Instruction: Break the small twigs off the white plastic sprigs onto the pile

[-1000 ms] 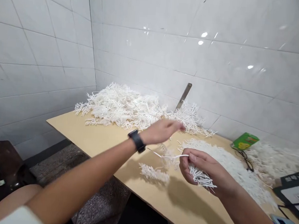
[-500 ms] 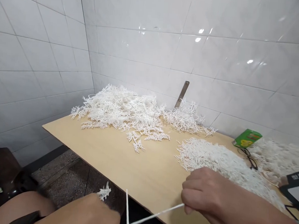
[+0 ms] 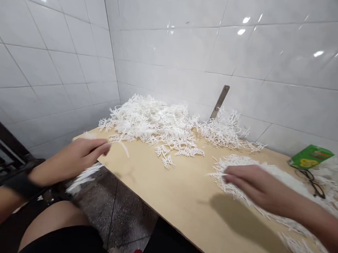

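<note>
My left hand (image 3: pixel 84 155) is closed at the table's left edge, with white branched strands hanging below it and a thin white piece sticking out past its fingertips. Over the near side of a pile of short white pieces (image 3: pixel 241 163), my right hand (image 3: pixel 248 181) pinches a small white piece. A large heap of white branched strands (image 3: pixel 155 120) lies at the back left of the wooden table (image 3: pixel 159 194). Beside it is a smaller heap (image 3: pixel 226 132), with a few loose strands (image 3: pixel 165 157) in front.
A metal strip (image 3: pixel 220 101) leans against the tiled wall. At the right are a green box (image 3: pixel 310 157), black-framed glasses (image 3: pixel 314 185) and more white strands (image 3: pixel 334 175). Below the table's front edge are my legs and the dark floor (image 3: pixel 109 203).
Both hands have risen and moved apart; the long white strand no longer stretches between them. My left hand went up and left, and the view has shifted left.
</note>
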`<state>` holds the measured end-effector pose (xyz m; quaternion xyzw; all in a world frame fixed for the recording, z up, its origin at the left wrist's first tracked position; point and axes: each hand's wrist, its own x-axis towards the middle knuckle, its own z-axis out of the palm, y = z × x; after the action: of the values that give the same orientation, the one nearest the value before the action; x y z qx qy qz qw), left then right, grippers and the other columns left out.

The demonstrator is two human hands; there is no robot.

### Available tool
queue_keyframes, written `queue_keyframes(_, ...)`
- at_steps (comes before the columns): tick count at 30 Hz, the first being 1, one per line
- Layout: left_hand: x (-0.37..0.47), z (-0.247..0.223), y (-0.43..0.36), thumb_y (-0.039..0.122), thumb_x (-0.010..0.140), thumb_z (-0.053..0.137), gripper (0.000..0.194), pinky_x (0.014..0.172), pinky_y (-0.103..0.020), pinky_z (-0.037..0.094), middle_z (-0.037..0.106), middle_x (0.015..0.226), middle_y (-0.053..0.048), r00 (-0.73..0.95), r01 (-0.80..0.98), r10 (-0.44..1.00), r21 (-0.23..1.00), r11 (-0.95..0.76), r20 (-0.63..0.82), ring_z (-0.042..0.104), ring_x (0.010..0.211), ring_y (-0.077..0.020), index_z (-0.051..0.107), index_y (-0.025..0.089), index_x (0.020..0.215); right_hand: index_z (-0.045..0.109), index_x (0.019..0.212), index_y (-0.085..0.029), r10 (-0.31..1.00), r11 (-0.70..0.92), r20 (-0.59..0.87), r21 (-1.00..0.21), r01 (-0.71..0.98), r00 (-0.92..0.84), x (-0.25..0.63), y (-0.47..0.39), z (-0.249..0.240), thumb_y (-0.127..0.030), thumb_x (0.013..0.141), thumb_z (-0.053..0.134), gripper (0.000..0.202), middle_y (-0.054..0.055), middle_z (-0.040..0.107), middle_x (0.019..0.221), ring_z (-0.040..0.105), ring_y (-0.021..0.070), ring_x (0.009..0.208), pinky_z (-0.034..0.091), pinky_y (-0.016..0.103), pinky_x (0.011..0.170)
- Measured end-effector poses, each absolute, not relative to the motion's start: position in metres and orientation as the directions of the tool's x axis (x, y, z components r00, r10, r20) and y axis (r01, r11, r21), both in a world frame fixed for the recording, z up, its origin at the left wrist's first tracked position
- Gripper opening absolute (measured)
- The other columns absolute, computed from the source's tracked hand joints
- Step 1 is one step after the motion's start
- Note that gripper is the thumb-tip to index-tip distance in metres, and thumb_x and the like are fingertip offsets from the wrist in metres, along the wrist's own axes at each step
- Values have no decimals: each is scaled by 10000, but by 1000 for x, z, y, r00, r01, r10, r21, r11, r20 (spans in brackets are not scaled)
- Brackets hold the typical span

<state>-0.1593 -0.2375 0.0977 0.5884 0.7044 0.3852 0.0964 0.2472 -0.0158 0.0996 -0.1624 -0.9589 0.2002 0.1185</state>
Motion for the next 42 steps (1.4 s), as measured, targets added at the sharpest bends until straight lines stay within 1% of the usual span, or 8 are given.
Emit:
queue_keyframes(3, -181, 99, -173, 481, 887, 468, 330, 718, -334, 450, 695, 792, -56, -210, 919, 928, 385, 81, 308, 598, 726, -238, 706, 256, 838, 602, 1029, -202, 292, 690, -23, -687, 227, -956, 186, -38, 74, -380, 954, 507, 216, 71, 645, 986, 588, 189, 852, 449, 312, 743)
queue_keyframes(7, -189, 81, -117, 449, 834, 507, 507, 1048, -478, 388, 586, 1359, -153, -185, 931, 952, 355, 90, 244, 537, 1247, -352, 613, 173, 1246, 564, 1162, -185, 343, 167, -145, -963, 212, -928, 135, -42, 27, -373, 863, 626, 359, 74, 591, 1127, 566, 188, 1006, 457, 309, 843)
queue_keyframes(11, -179, 63, -100, 408, 889, 416, 581, 1156, -470, 288, 291, 1582, -139, -253, 900, 946, 409, 153, 203, 306, 1450, -317, 490, 127, 1393, 498, 1229, -209, 306, -467, -213, -883, 48, -928, 120, -40, -13, -289, 811, 646, 450, 60, 602, 1098, 609, 161, 844, 490, 280, 680)
queue_keyframes(14, -168, 46, -98, 371, 920, 362, 569, 1182, -462, 257, 299, 1581, -118, -227, 900, 931, 426, 88, 287, 283, 1465, -275, 460, 118, 1420, 517, 1201, -190, 320, -665, -177, -741, -88, -931, 116, -42, -29, -241, 817, 608, 398, 72, 642, 1072, 634, 174, 859, 511, 280, 676)
queue_keyframes(22, -127, 8, -99, 341, 922, 415, 455, 1152, -429, 346, 554, 1415, -98, -312, 775, 864, 632, -9, 395, 477, 1343, -240, 589, 155, 1299, 571, 1157, -139, 432, -757, -198, -610, -234, -880, 112, -34, -33, -262, 865, 518, 322, 123, 689, 1091, 670, 215, 941, 532, 373, 888)
queue_keyframes(27, -101, 4, -106, 337, 905, 488, 381, 1120, -434, 390, 616, 1343, -91, -429, 601, 845, 800, 4, 318, 537, 1279, -249, 645, 179, 1214, 544, 1181, -173, 478, -775, -216, -560, -293, -851, 112, -32, -32, -553, 943, 426, 463, 147, 655, 1201, 661, 247, 1031, 511, 433, 944)
queue_keyframes(34, -55, -13, -135, 289, 927, 477, 269, 1028, -411, 478, 686, 1173, -85, -432, 568, 815, 818, -86, 386, 616, 1135, -231, 681, 194, 1075, 525, 1230, -232, 361, -802, -126, -547, -239, -924, 117, -32, -34, -866, 703, 492, 826, 138, 531, 1398, 553, 306, 1233, 463, 491, 1000)
queue_keyframes(42, -44, 4, -153, 369, 844, 654, 522, 1117, -452, 381, 534, 1427, -73, -127, 566, 964, 815, -125, 236, 489, 1312, -265, 547, 287, 1348, 555, 1254, -213, -31, -694, -142, -709, 124, -989, 123, -46, -36, -274, 738, 814, 581, 116, 661, 1201, 659, 242, 1081, 522, 387, 910)
